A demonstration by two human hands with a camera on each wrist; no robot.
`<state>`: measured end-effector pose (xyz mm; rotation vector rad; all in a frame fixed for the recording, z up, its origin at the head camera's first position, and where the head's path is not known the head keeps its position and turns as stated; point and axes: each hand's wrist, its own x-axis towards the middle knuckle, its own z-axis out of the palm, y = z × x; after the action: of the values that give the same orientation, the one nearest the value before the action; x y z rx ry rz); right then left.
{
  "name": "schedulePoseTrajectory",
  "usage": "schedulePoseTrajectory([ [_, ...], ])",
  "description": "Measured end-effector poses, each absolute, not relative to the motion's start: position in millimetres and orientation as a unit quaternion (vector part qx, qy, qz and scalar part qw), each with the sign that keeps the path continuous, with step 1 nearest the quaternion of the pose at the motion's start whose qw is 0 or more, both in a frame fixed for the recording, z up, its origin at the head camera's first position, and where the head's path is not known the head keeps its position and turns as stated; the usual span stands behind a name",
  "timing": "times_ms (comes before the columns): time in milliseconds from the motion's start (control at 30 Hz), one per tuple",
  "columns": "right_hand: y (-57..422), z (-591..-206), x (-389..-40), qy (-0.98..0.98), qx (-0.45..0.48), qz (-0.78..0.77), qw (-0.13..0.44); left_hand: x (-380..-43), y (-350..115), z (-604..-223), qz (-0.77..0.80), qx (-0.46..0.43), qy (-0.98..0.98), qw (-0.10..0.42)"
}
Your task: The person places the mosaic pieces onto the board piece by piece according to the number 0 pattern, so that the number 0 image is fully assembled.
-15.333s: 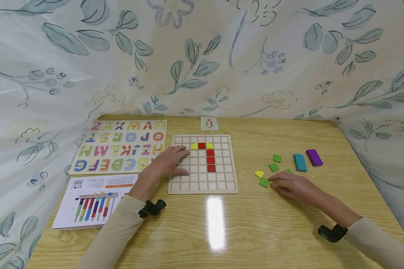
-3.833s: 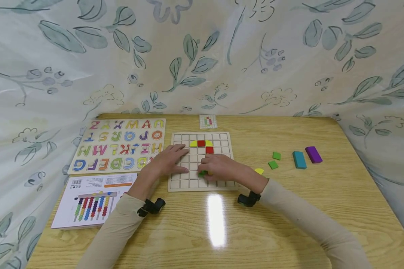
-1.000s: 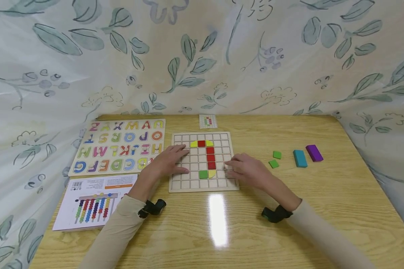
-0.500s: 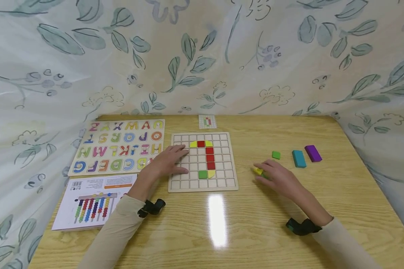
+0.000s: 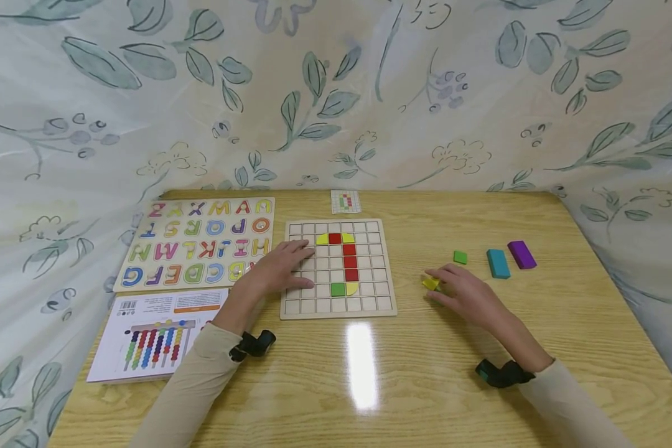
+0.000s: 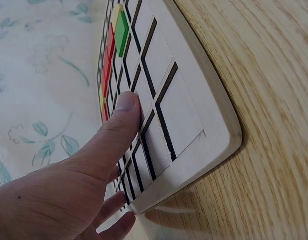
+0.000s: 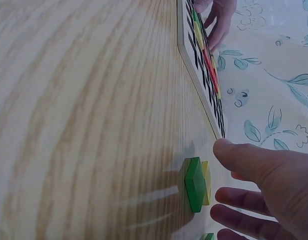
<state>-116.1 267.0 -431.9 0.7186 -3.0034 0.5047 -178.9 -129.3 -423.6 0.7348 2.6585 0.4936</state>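
My left hand (image 5: pixel 277 267) rests on the left edge of a wooden grid board (image 5: pixel 372 292), thumb and fingers spread. On the board, red square tiles (image 5: pixel 350 262), yellow quarter-round tiles (image 5: pixel 322 239) and one green square tile (image 5: pixel 338 289) form a bent line. Right of the board, my right hand (image 5: pixel 470 295) hovers at a yellow tile (image 5: pixel 430 284), thumb and fingers apart on either side of it. The right wrist view shows a green square tile (image 7: pixel 195 185) against the yellow one, just beyond the fingertips. Another green tile (image 5: pixel 460 257) lies behind the hand.
A small pattern card (image 5: pixel 345 202) lies behind the board. Teal (image 5: pixel 498 264) and purple (image 5: pixel 522 254) blocks stand at the right. On the left are an alphabet puzzle board (image 5: pixel 196 239) and a white box (image 5: pixel 151 336) with an abacus picture.
Over the longer span, a green and a yellow tile were added at the bottom of the line. Since one second ago, my right hand has moved right, from the board to the loose tiles.
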Motion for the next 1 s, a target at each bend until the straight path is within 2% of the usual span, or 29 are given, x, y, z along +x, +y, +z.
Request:
schedulePoseTrajectory([
  [1000, 266.4, -432.7, -121.5, -0.958, 0.229, 0.171, -0.01, -177.8, -129.4, -422.1, 0.174, 0.261, 0.935, 0.163],
])
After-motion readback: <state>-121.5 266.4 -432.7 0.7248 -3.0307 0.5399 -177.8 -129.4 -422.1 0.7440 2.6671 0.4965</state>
